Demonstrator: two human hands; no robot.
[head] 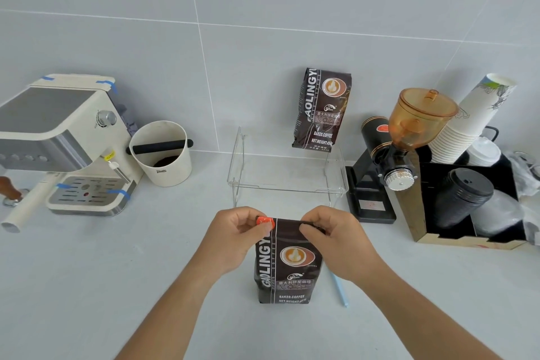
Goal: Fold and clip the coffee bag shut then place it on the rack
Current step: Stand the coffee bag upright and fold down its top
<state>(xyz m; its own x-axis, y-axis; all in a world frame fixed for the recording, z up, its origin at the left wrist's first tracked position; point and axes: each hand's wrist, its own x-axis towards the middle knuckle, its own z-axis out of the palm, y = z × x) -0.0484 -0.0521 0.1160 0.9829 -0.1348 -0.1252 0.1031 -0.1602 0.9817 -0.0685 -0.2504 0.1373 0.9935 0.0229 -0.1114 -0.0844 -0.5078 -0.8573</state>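
A dark brown coffee bag [287, 266] stands upright on the counter in front of me, its top folded over. My left hand [233, 238] pinches an orange clip [265, 222] at the left end of the folded top. My right hand [336, 238] grips the fold's right end. Behind the bag stands a clear acrylic rack [287, 184]. A second, matching coffee bag [321, 109] rests on the rack's right side, leaning against the wall.
An espresso machine [64, 143] and a white knock box [160, 153] stand at the left. A black grinder with an amber hopper [400, 152] and a box of paper cups and lids [467, 184] stand at the right. A light blue stick [339, 289] lies beside the bag.
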